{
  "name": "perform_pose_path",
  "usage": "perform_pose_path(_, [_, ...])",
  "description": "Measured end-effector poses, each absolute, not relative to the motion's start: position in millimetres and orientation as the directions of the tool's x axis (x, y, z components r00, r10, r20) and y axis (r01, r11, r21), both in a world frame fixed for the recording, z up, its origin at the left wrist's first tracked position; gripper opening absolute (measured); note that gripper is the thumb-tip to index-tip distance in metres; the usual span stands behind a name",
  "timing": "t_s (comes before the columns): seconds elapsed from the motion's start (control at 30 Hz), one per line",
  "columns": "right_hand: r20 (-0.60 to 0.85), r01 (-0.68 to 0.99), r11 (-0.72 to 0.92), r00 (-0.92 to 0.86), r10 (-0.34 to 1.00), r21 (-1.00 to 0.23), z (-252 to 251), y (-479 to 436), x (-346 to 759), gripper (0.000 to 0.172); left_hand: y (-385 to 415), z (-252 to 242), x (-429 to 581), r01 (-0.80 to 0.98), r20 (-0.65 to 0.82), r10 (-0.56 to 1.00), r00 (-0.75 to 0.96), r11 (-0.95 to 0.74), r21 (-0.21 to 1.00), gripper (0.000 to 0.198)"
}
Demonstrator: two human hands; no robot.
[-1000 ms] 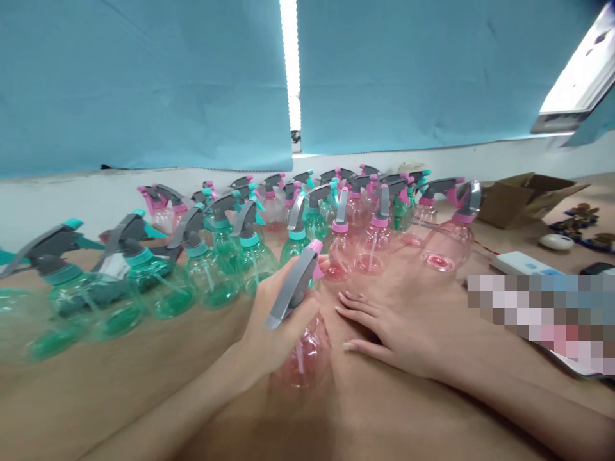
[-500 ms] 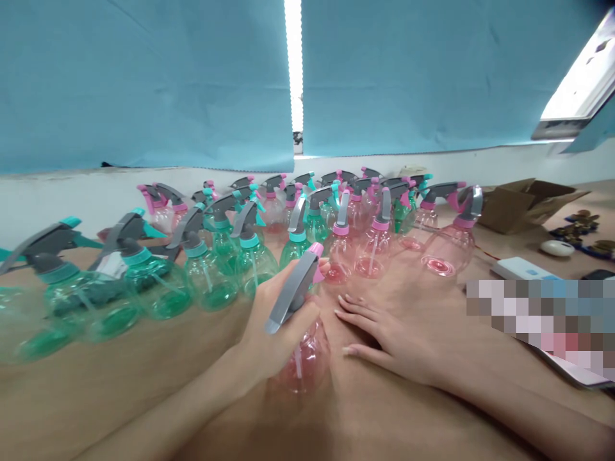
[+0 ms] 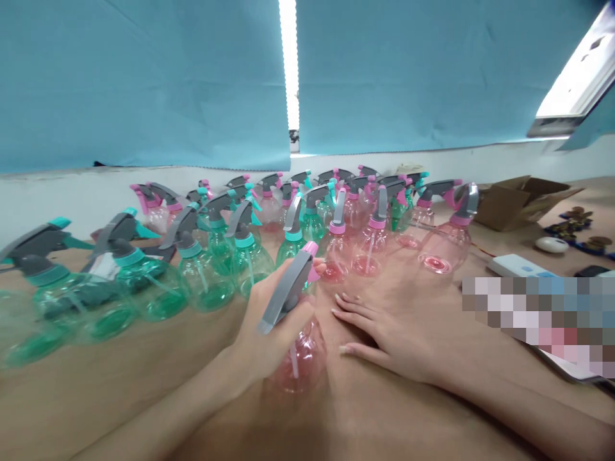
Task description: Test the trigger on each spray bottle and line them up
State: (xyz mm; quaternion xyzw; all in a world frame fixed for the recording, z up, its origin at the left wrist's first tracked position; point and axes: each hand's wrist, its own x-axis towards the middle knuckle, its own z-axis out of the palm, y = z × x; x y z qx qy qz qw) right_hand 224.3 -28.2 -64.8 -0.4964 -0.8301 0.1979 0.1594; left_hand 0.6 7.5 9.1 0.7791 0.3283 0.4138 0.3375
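My left hand is wrapped round the neck of a pink spray bottle with a grey and pink trigger head. The bottle stands upright on the brown table, its nozzle pointing away to the right. My right hand lies flat on the table to the right of that bottle, fingers apart and holding nothing. Just beyond my hands are a green spray bottle and two pink ones, the nearer a pink spray bottle. A row of green bottles, including one green spray bottle, runs to the left.
Several more pink and green spray bottles crowd the back of the table. At the right are an open cardboard box, a white mouse, small brass-coloured parts and a white box-shaped item. Blue curtains hang behind.
The whole view has shifted slightly, with things sitting a little further left. My left hand keeps hold of the pink spray bottle; my right hand still rests on the table.
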Motion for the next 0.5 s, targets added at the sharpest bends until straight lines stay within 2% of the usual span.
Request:
perform_pose_path(0.17, [0.027, 0.783, 0.419, -0.46, 0.888, -0.459, -60.0, -27.9, 223.0, 0.073, 8.1, 13.6, -0.8, 0.229, 0.413, 0.782, 0.467, -0.558, 0.798, 0.023])
perform_pose_path(0.5, [0.072, 0.754, 0.437, -0.465, 0.883, -0.491, -65.9, -27.6, 224.5, 0.07, 9.4, 23.5, -0.3, 0.188, 0.45, 0.742, 0.497, -0.598, 0.779, 0.008])
